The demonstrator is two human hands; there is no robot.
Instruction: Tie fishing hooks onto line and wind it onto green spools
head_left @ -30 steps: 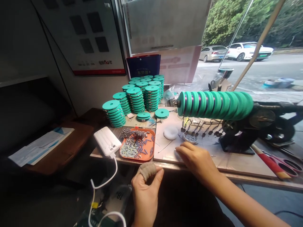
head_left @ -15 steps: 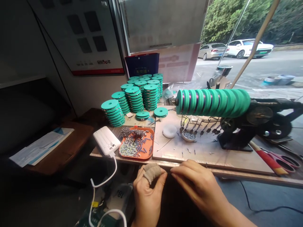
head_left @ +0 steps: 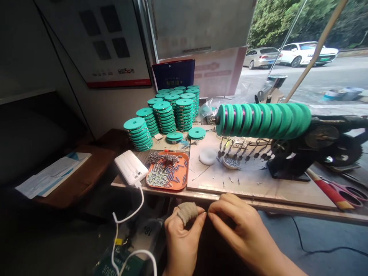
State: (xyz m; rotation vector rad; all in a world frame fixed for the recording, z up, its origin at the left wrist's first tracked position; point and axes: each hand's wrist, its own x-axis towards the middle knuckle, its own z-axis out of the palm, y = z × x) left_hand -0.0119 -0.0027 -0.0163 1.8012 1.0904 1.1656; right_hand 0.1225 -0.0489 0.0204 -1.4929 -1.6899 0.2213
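Note:
My left hand (head_left: 185,235), with tan tape wrapped round a finger, is closed in a pinch in front of the table edge. A tiny dark tip shows at its fingertips, too small to name. Close on its right, my right hand (head_left: 241,226) pinches thumb against fingers; what it holds is too small to make out. Beyond the hands lies a wooden board (head_left: 207,178) with a white ring (head_left: 207,156) and a small bowl of grey beads (head_left: 231,161). A row of green spools (head_left: 263,120) sits on a dark machine (head_left: 322,134) above the board.
An orange tray (head_left: 186,168) of small metal parts stands beside a white power bank (head_left: 130,167) with a cable. Stacked green discs (head_left: 162,115) stand behind. Red-handled scissors (head_left: 352,191) lie at the right. Papers (head_left: 54,174) rest on a brown surface at the left.
My two hands have come closer together, with the left slightly right of where it was. The view has shifted a little, so the table things appear slightly higher and further right.

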